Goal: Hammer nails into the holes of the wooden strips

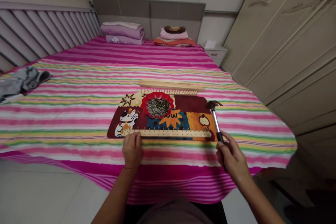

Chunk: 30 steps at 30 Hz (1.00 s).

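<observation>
A wooden strip [173, 133] studded with a row of nails lies along the near edge of a colourful cartoon mat [194, 119] on the striped bed. My left hand [132, 149] rests closed at the strip's left end, fingers pinched on it. My right hand [232, 157] grips the handle of a small hammer [215, 115], whose head points away over the mat's right side. A red scalloped dish [156, 105] full of loose nails sits on the mat behind the strip.
Two more wooden strips [170, 86] lie behind the mat. Folded bedding [123, 32] and a pillow pile [174, 36] sit at the headboard. Grey clothing [23, 80] lies far left. Wardrobe doors [288, 42] stand close on the right.
</observation>
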Each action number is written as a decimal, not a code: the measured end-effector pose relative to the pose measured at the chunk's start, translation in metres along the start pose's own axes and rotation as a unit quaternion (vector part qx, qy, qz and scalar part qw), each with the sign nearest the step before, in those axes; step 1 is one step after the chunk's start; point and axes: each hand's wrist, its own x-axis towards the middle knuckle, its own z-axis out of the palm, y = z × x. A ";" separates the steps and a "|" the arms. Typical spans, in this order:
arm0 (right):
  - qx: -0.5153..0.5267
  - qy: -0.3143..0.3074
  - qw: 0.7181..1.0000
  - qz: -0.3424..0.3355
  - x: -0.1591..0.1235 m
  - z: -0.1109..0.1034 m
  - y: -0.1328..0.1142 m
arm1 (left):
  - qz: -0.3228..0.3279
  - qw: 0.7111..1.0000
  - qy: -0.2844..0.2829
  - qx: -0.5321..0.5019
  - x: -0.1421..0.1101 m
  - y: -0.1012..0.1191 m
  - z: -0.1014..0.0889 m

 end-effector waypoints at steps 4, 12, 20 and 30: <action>0.137 -0.215 0.961 0.108 -0.053 0.027 -0.050 | 0.009 1.000 -0.003 0.004 -0.001 -0.001 0.000; 0.034 -0.361 0.931 -0.046 -0.080 0.091 -0.060 | -0.002 1.000 0.006 -0.018 -0.005 -0.001 0.001; -0.015 -0.346 0.928 -0.135 -0.076 0.099 -0.066 | -0.004 1.000 0.014 -0.019 -0.008 -0.004 0.004; -0.016 -0.365 0.914 -0.178 -0.070 0.102 -0.056 | -0.020 0.999 0.009 -0.029 -0.008 -0.003 0.003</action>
